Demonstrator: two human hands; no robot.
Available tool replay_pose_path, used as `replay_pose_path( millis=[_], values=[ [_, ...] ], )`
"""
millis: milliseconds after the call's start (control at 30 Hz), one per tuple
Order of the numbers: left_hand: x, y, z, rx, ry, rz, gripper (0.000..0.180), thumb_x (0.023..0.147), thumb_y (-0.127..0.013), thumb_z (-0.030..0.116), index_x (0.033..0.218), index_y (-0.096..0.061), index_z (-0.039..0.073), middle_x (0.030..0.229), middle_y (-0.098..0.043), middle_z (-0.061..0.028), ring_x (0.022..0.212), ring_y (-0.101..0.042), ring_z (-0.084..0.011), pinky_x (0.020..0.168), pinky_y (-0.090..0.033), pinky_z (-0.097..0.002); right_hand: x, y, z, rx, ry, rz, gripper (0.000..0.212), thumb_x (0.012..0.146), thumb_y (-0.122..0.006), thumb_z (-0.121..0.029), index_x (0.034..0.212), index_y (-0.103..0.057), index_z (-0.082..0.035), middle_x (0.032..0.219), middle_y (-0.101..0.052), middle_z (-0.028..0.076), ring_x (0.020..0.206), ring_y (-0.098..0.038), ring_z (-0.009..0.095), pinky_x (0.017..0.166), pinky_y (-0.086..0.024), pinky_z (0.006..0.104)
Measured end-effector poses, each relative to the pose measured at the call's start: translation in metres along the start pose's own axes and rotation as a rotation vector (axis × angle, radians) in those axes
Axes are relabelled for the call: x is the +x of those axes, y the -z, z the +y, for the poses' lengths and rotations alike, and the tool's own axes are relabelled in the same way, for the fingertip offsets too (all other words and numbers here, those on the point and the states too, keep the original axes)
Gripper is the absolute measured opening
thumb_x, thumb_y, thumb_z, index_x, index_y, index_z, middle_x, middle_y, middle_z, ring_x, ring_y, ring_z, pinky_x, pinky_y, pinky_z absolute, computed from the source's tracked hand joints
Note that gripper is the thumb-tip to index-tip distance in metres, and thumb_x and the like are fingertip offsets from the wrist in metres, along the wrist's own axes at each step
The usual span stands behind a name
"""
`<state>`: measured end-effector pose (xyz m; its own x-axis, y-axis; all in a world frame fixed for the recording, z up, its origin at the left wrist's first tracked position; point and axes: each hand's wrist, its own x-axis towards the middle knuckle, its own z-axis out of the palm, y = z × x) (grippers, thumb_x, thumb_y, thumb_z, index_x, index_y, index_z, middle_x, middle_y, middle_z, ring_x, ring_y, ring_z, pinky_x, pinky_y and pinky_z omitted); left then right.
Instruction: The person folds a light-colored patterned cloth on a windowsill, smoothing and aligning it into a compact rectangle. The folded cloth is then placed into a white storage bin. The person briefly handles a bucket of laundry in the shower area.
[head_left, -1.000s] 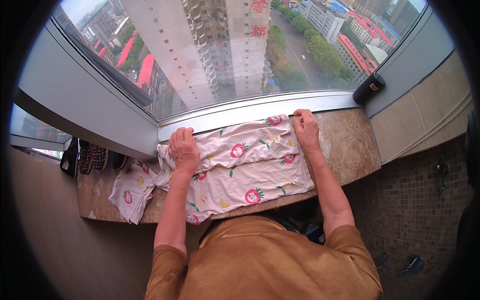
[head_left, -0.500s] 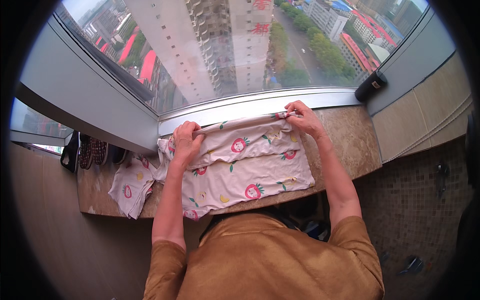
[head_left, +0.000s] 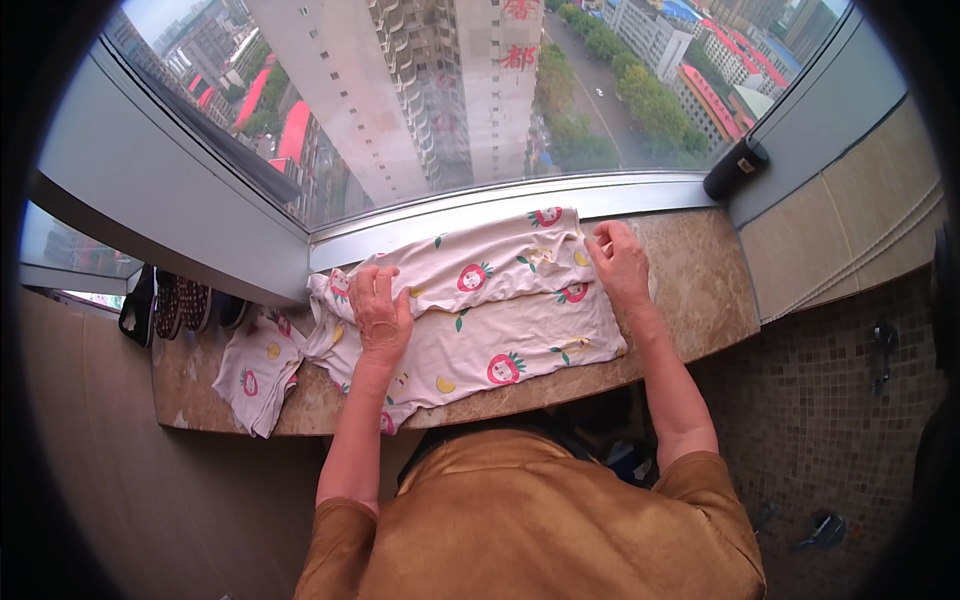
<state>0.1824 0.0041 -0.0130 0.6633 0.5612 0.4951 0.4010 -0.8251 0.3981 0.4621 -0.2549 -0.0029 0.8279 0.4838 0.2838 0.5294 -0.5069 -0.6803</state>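
A pale pink garment (head_left: 480, 335) printed with strawberries, bananas and leaves lies spread on the stone windowsill, its far part folded over toward me in a loose layer. My left hand (head_left: 380, 312) rests on its left part, palm down with the fingers extended. At the right edge of the cloth is my right hand (head_left: 620, 265), fingers loosely bent and thumb apart, gripping nothing that I can see. To the left, a smaller folded cloth (head_left: 258, 375) with the same print lies on the sill.
Several dark shoes (head_left: 170, 300) stand at the sill's left end. A black cylinder (head_left: 737, 168) sits by the window frame at the right. The window (head_left: 460, 110) rises behind the sill (head_left: 690, 290), and a white cord (head_left: 850, 265) hangs along the right wall.
Both hands have let go of the garment's far edge, which now lies down near the window frame. My left hand has come down and slightly right; my right hand has moved toward me.
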Motion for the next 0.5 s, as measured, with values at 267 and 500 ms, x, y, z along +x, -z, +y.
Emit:
replay_pose_path(
  millis=[267,500],
  values=[
    [-0.045,0.018,-0.012,0.079,0.059,-0.032,0.04,0.08,-0.075,0.013,0.117,-0.061,0.006,0.123,-0.059,-0.0133,0.12,-0.053,-0.0331,0.109,-0.036,-0.0477,-0.037,-0.009,0.008,-0.069,-0.122,-0.125,0.018,0.084,-0.074,-0.019,0.092,-0.062,-0.007,0.088,-0.066,0.009,0.078,-0.067,0.029,0.068,-0.052,0.0424],
    [-0.055,0.026,-0.01,0.033,-0.014,-0.048,0.039,0.078,-0.078,0.012,0.113,-0.061,0.005,0.123,-0.058,-0.0132,0.121,-0.053,-0.0324,0.115,-0.031,-0.0528,-0.031,-0.006,0.02,-0.123,0.201,0.05,0.011,0.09,-0.064,-0.006,0.092,-0.055,-0.001,0.082,-0.064,0.011,0.069,-0.068,0.025,0.06,-0.052,0.0396]
  ],
)
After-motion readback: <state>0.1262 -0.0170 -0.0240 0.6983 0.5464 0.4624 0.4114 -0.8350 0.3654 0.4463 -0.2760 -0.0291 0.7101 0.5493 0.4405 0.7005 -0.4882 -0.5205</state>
